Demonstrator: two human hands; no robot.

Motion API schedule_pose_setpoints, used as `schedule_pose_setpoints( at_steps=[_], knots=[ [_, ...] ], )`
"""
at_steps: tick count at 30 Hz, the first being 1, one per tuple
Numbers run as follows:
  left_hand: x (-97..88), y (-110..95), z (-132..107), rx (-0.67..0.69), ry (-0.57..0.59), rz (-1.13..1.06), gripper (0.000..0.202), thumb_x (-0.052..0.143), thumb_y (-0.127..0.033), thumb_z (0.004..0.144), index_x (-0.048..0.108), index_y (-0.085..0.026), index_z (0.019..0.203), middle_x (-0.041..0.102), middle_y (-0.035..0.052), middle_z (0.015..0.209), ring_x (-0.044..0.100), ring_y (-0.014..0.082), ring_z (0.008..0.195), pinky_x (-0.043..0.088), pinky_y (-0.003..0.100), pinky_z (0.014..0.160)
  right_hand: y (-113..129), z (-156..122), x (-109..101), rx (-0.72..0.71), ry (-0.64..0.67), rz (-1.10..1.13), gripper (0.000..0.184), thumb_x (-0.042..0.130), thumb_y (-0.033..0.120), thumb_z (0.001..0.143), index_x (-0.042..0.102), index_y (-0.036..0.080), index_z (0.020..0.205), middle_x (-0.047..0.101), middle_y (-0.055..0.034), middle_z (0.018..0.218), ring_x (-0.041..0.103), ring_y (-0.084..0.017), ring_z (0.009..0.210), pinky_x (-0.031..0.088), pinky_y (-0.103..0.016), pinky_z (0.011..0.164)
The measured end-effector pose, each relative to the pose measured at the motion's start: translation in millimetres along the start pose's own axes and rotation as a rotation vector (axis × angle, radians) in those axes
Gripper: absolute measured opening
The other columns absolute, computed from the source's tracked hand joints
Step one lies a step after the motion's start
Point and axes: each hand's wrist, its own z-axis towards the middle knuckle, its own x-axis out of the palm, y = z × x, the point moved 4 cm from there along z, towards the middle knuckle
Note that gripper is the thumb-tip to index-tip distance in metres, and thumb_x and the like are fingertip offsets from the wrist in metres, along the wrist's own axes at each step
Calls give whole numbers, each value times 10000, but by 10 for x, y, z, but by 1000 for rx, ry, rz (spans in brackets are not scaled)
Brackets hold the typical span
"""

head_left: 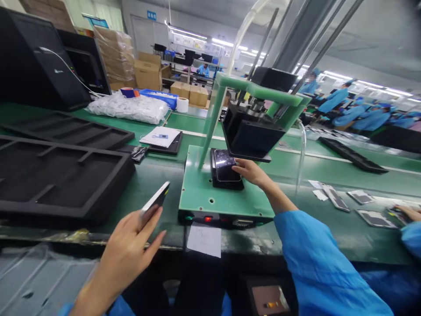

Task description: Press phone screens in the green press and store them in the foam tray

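My left hand [131,245] is closed round the lower end of a thin phone-like slab [156,202], held edge-on and tilted above the front of the bench. Its edge is pale, and a small yellow mark shows near the top. To the right, my right hand [251,171] reaches under the black press head [253,136] of a green bench press [197,188]. Its fingers grip the right edge of a glossy dark phone [224,164], which lies in a black holder [226,184] on the press base. The fingertips are partly hidden.
Black foam trays [98,193] fill the left side, with a monitor [82,61] behind. A paper sheet [161,137] lies left of the press. Phone parts [376,218] lie on the right, near another person's hand [409,213]. A clear hose [302,149] hangs beside the press.
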Motion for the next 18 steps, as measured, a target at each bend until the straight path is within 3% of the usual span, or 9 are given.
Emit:
schedule_pose_setpoints(
  at_steps=[2, 5, 7, 10, 12, 14, 16, 18],
  knots=[
    [180, -21, 193, 67, 81, 133, 543, 649, -361, 911, 579, 0, 1311, 682, 243, 1180, 660, 354, 1057, 549, 477, 884, 32, 10, 24, -23, -23, -242, 39, 693, 204, 826, 713, 197, 858, 584, -27, 636, 585, -245, 672, 476, -369, 681],
    [450, -54, 380, 83, 201, 220, 685, 739, -459, 829, 582, 17, 1296, 607, 288, 1305, 603, 400, 1175, 498, 519, 962, 116, -136, 71, -90, -70, -602, 156, 667, 282, 922, 734, 170, 1009, 676, -132, 965, 645, -312, 866, 508, -419, 776],
    [586, -76, 434, 88, 254, 226, 681, 763, -458, 807, 593, -12, 1293, 556, 277, 1388, 564, 404, 1241, 461, 529, 1012, 127, -363, 54, -125, -79, -671, 214, 623, 286, 963, 724, 180, 1119, 644, -150, 1194, 643, -345, 1010, 522, -449, 854],
    [703, -88, 439, 95, 292, 208, 631, 724, -444, 843, 594, -30, 1300, 520, 270, 1435, 530, 403, 1287, 423, 535, 1047, 1, -853, -67, -208, -2, -721, 293, 569, 267, 991, 675, 172, 1246, 621, -135, 1304, 617, -350, 1138, 511, -494, 978],
    [739, -80, 429, 79, 303, 177, 638, 681, -458, 868, 574, -27, 1327, 514, 287, 1434, 530, 414, 1286, 411, 541, 1051, -155, -1197, -149, -333, 124, -750, 410, 540, 305, 1006, 570, 144, 1382, 539, -157, 1428, 526, -362, 1284, 464, -540, 1064],
    [764, -69, 439, 52, 313, 130, 673, 652, -474, 879, 538, -31, 1371, 523, 299, 1420, 534, 432, 1282, 390, 562, 1061, -330, -1457, -218, -423, 207, -757, 600, 564, 298, 984, 370, 145, 1531, 376, -156, 1561, 338, -359, 1436, 410, -564, 1122],
    [781, -53, 475, 11, 323, 81, 717, 653, -482, 872, 501, -35, 1411, 540, 300, 1403, 532, 450, 1285, 353, 597, 1086, -460, -1589, -257, -480, 211, -780, 773, 590, 216, 943, 184, 165, 1599, 269, -148, 1614, 207, -345, 1490, 387, -566, 1143],
    [775, -32, 512, -30, 323, 32, 735, 668, -481, 861, 492, -47, 1427, 545, 293, 1404, 519, 461, 1303, 304, 634, 1118, -496, -1638, -264, -520, 166, -826, 859, 582, 128, 909, 97, 191, 1616, 274, -153, 1611, 210, -352, 1488, 383, -580, 1141]
  ],
)
